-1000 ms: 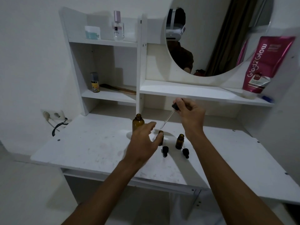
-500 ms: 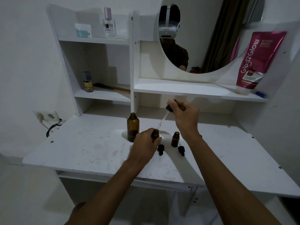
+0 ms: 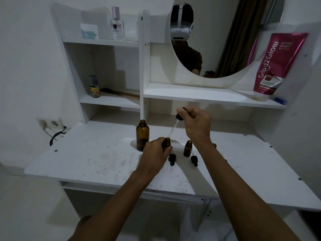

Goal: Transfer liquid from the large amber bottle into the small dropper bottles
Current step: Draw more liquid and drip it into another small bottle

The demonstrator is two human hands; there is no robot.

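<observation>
Since a second ago, the left hand (image 3: 155, 152) has closed round the first small dropper bottle (image 3: 167, 143), which stands just right of the large amber bottle (image 3: 142, 135). It was spread and only reaching before. The right hand (image 3: 196, 125), up and to the right of the large bottle, pinches the dark bulb of a dropper (image 3: 179, 116), and the glass tube slants down with its tip at the held bottle's mouth. The large bottle stands uncapped on the table (image 3: 97, 157).

A second small bottle (image 3: 188, 149) stands open further right, untouched, with two loose caps (image 3: 172, 159) lying in front. The work looks early: one bottle is being fed now, the other waits, and both need capping. How full any bottle is cannot be told.
</observation>
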